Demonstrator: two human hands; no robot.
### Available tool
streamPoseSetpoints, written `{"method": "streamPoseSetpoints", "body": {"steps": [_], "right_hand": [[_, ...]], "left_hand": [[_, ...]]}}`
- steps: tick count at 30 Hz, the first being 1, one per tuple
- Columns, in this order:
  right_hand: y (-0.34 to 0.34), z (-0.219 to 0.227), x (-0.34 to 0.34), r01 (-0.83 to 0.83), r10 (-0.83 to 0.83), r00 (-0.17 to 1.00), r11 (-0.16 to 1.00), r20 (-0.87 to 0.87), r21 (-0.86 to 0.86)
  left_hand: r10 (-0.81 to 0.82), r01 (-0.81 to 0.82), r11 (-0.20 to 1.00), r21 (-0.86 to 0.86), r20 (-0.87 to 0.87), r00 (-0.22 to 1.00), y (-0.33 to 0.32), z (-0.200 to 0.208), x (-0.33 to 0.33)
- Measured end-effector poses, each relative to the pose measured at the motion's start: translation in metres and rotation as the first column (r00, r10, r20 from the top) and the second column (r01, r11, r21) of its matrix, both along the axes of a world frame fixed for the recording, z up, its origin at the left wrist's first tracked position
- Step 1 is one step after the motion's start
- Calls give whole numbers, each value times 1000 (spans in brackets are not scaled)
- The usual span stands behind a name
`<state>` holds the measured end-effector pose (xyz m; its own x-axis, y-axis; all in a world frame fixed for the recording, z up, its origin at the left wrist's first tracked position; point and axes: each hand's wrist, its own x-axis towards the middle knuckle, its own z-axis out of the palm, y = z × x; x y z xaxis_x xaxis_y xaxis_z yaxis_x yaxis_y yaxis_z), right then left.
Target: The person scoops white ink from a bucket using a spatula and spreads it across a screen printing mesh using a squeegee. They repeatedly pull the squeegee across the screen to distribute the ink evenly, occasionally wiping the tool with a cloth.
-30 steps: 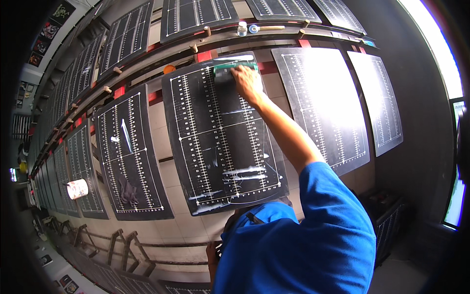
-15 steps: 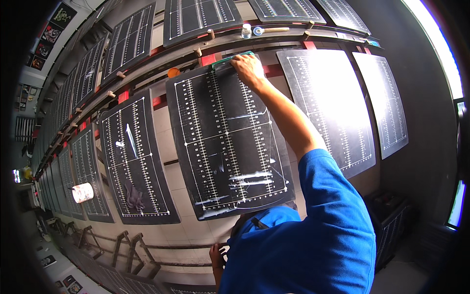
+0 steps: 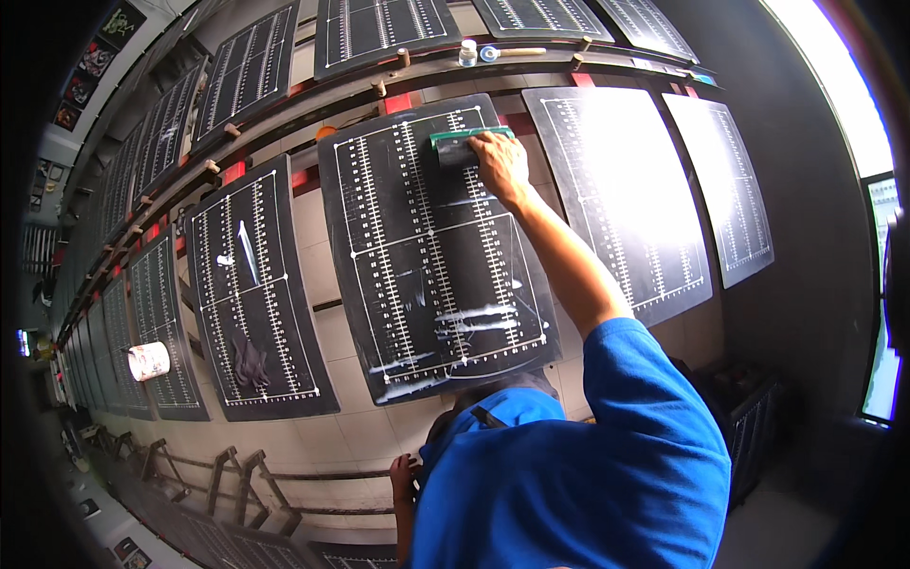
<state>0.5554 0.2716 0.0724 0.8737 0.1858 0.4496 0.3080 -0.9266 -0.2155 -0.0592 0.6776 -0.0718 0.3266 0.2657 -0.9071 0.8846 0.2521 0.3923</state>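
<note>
My right hand [image 3: 500, 169] is closed on a green-edged squeegee [image 3: 471, 132]. The squeegee rests across the upper right part of a black board [image 3: 389, 213] with white lines and ruler-like scales. A dark patch lies just below the green edge; whether it is the tool's body or a shadow, I cannot tell. White streaks mark the board's middle and near end. Down at my left side hangs my left hand [image 3: 404, 471], partly hidden by my blue shirt. Its fingers are loosely bent and apart, with nothing visible in them.
Similar boards stand in rows on both sides, one with a crumpled dark cloth [image 3: 249, 362]. A white tub [image 3: 149, 361] sits farther left. On the rail [image 3: 445, 68] behind are a small bottle [image 3: 467, 52] and a roll of tape [image 3: 489, 54] beside a wooden stick [image 3: 522, 52].
My right hand has drawn the squeegee from the board's far edge a little toward me. The view has shifted slightly. My left hand stays low at my side.
</note>
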Motion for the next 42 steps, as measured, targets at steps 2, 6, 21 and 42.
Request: {"method": "streamPoseSetpoints", "body": {"steps": [2,6,21,42], "right_hand": [[5,6,-37,11,-11,999,1000,-44,-2],[12,20,-114,40,-40,990,999,-134,0],[55,38,-392,196,-201,947,980,-249,-45],[82,47,-348,318,-290,928,944,-232,92]], "left_hand": [[-86,85,996,19,63,994,4,-4,3],[-173,176,984,-17,104,979,29,-12,12],[-362,360,932,43,144,921,93,-38,6],[-474,446,875,188,147,868,178,-48,-36]]}}
